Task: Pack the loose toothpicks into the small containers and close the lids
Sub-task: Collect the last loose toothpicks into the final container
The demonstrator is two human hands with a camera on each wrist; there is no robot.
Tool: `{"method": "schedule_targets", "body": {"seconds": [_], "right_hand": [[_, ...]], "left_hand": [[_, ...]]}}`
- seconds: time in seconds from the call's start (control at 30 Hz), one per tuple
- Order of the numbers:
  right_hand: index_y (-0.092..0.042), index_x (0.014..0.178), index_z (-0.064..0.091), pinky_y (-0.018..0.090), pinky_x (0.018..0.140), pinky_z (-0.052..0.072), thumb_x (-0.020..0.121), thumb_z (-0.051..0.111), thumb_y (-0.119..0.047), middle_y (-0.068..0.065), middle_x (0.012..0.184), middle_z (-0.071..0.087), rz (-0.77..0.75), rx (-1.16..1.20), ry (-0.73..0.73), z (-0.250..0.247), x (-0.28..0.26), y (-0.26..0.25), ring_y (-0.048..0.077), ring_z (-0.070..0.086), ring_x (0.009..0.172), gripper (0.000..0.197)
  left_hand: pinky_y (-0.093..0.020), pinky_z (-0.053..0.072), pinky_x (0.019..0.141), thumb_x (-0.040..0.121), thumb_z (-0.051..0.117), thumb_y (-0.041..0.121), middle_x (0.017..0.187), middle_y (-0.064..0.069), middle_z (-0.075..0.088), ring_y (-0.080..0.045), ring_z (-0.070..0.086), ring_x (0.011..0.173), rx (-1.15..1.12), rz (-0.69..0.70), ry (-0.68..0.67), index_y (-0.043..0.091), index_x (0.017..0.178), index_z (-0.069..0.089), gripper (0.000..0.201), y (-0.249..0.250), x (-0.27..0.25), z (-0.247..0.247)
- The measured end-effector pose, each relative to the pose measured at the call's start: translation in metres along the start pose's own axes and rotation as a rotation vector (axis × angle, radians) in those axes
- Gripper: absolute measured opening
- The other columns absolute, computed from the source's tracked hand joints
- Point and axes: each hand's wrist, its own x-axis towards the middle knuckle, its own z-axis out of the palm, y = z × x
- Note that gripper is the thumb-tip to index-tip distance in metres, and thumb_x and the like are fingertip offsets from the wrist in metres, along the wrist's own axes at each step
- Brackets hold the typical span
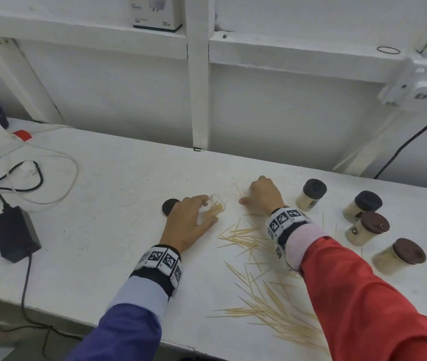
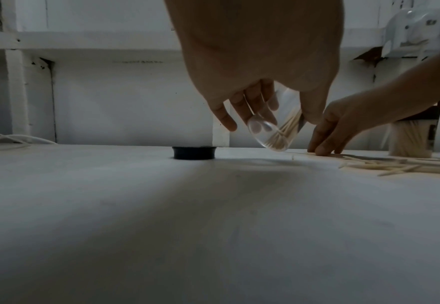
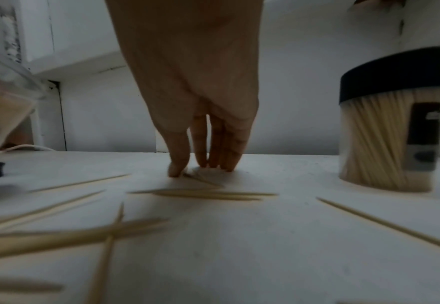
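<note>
The left hand (image 1: 185, 222) is raised off the table (image 1: 103, 217), fingers and thumb curled round a tilted clear container (image 2: 274, 127). Just right of that container, the right hand (image 1: 262, 195) reaches down, its fingertips (image 3: 177, 170) pressed to the table, thumb and fingers drawn close together.

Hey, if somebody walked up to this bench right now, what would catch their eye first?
Probably the loose toothpicks scattered over the white table near its front edge, under the red-sleeved right arm. Next, the left hand gripping a tilted clear container that has a few toothpicks in it, while the right hand pinches at toothpicks beside it. Four filled, lidded containers stand at the right, and one loose black lid lies left of the left hand.
</note>
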Motion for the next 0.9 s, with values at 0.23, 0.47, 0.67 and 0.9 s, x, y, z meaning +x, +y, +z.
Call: {"method": "schedule_targets", "body": {"seconds": [0.23,0.47,0.67,0.9], "right_hand": [[-0.008,0.095,0.073,0.031,0.080,0.050,0.083,0.051,0.005,0.008,0.097,0.071,-0.218,0.085,0.064,-0.006,-0.010,0.005,0.026,0.063,0.091,0.028],[-0.012,0.104,0.073,0.027,0.079,0.047,0.088,0.055,0.000,0.003,0.103,0.070,-0.383,-0.016,-0.042,-0.002,-0.037,0.005,0.021,0.062,0.094,0.028],[-0.019,0.102,0.073,0.025,0.074,0.047,0.088,0.058,-0.004,-0.002,0.096,0.064,-0.513,0.001,-0.097,0.012,-0.068,0.004,0.017,0.060,0.086,0.025],[-0.015,0.119,0.063,0.034,0.086,0.046,0.087,0.063,-0.044,-0.001,0.112,0.054,-0.537,-0.032,-0.227,0.006,-0.098,0.001,0.015,0.050,0.104,0.043]], "left_hand": [[-0.033,0.040,0.096,0.086,0.068,0.043,0.116,0.007,0.062,-0.014,0.053,0.110,0.013,0.014,-0.003,0.017,0.132,0.052,0.055,-0.001,0.001,0.002],[-0.036,0.041,0.096,0.085,0.069,0.042,0.115,0.007,0.062,-0.016,0.054,0.109,0.013,0.012,-0.002,0.017,0.130,0.053,0.054,-0.002,0.001,0.002],[-0.036,0.040,0.095,0.084,0.071,0.042,0.113,0.006,0.063,-0.017,0.054,0.107,0.019,0.020,-0.005,0.016,0.129,0.054,0.055,-0.001,0.000,0.002],[-0.038,0.041,0.095,0.084,0.071,0.042,0.114,0.006,0.063,-0.016,0.055,0.108,0.014,0.009,-0.011,0.016,0.129,0.054,0.055,-0.001,0.000,0.002]]}}
